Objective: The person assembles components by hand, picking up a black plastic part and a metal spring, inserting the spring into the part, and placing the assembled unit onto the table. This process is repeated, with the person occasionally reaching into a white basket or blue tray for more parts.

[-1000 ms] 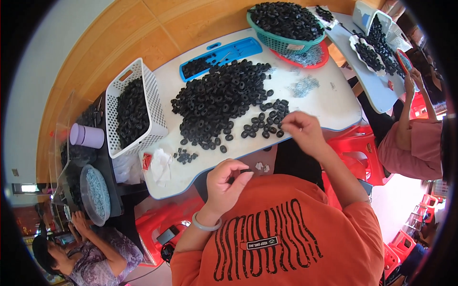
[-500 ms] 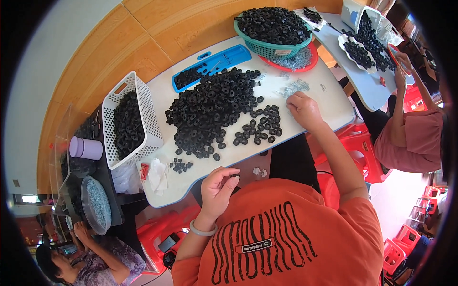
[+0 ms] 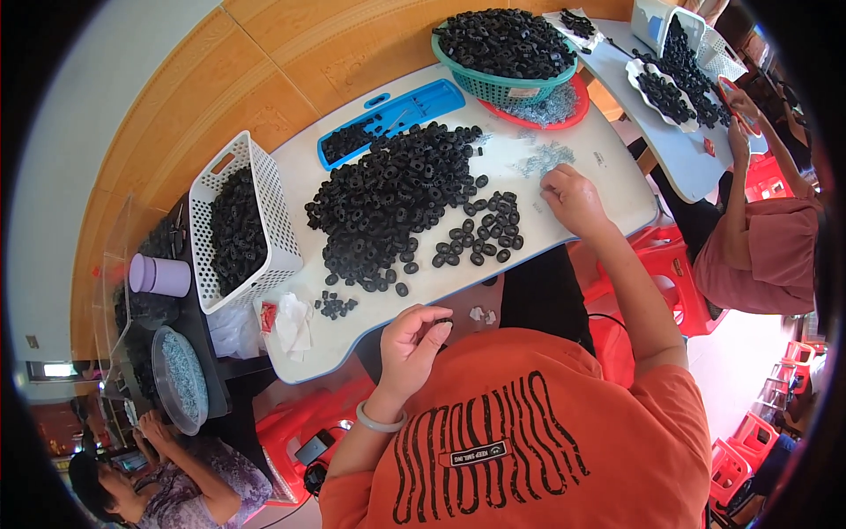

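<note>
My left hand [image 3: 412,351] is held off the table's near edge, above my lap. Its thumb and fingers pinch a small black plastic part, mostly hidden by the fingertips. My right hand [image 3: 575,201] is low over the white table [image 3: 308,251], fingers bent together beside a scatter of small silvery pieces [image 3: 545,159]. Whatever its fingertips hold does not show. To its left lie loose black oval parts [image 3: 483,231]. A large heap of black ring-shaped parts [image 3: 392,189] covers the middle of the table, with some tiny black bits [image 3: 337,306] near its front.
A white perforated basket [image 3: 275,220] of black parts stands left. At the back are a blue tray [image 3: 427,106] and a green basket [image 3: 502,88] on a red dish [image 3: 577,110]. White tissue [image 3: 293,326] lies front left. Other people sit on both sides.
My right hand has shifted slightly to the right beside the silvery pieces. The left hand has moved a little to the right, still pinching the black part.
</note>
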`<state>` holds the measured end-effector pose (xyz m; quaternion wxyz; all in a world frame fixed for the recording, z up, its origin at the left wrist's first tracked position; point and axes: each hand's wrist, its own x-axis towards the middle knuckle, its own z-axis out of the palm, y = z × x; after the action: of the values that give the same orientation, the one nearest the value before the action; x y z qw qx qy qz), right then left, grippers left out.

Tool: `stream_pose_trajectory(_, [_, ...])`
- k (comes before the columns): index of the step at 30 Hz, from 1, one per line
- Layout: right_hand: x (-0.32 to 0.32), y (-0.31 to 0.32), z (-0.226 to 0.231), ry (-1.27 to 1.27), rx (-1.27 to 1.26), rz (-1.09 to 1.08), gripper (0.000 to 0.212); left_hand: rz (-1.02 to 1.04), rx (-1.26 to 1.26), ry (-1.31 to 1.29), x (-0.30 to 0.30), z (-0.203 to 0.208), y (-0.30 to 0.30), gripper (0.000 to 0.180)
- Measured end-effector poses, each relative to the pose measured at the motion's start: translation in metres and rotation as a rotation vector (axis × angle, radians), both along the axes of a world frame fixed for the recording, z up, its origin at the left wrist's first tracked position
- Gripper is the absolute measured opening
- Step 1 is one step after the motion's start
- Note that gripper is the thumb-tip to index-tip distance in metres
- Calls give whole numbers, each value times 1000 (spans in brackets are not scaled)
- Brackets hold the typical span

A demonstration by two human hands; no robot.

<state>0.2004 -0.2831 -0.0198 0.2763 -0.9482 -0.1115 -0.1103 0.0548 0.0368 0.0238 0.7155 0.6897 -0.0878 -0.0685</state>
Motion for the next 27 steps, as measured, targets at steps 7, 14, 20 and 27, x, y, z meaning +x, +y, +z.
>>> stream_pose_trajectory(7, [-11,3,2,2,223,45,8,18,19,8,0,-4,4,16])
stream_pose_trajectory(14, [-15,13,-8,-151,-34,123,7,7,-31,31,4,-3,-2,16])
stream_pose_trajectory(20, [-19,23,-6,-168,114,32,10,-4,-225,115,7,18,-4,17])
stream_pose_trajectory(27, [-65,64,60,169,901,254,4,-115,-434,92,6,53,-9,19])
